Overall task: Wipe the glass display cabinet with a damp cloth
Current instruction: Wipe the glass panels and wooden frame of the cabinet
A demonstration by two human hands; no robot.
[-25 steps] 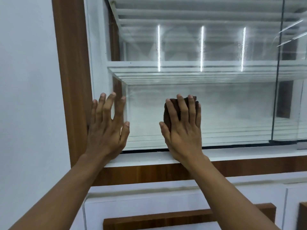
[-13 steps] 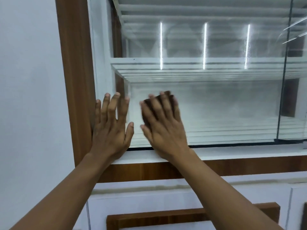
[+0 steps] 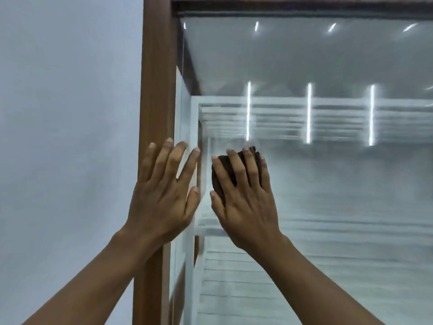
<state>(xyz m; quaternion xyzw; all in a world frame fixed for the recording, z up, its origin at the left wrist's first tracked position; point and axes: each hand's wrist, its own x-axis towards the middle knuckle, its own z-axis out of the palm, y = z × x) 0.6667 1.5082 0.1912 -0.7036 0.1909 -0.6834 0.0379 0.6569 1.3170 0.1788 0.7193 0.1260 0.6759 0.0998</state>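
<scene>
The glass front (image 3: 328,184) of the display cabinet fills the right of the head view, with white shelves behind it. My right hand (image 3: 246,198) lies flat with straight fingers on a dark brown cloth (image 3: 219,177) and presses it against the glass near the pane's left edge. Only the cloth's left and top edges show past the fingers. My left hand (image 3: 164,195) rests open with spread fingers across the brown wooden frame (image 3: 154,90) and the edge of the glass, just left of the cloth.
A plain grey-white wall (image 3: 70,137) runs along the left of the frame. The cabinet's dark top rail (image 3: 304,10) crosses the top. Reflected vertical light strips (image 3: 309,113) show in the glass above my right hand.
Both hands have moved up the glass from the bottom sill, and the view has tilted up to the cabinet's top rail. The cloth slid left, then upward, under my right hand.
</scene>
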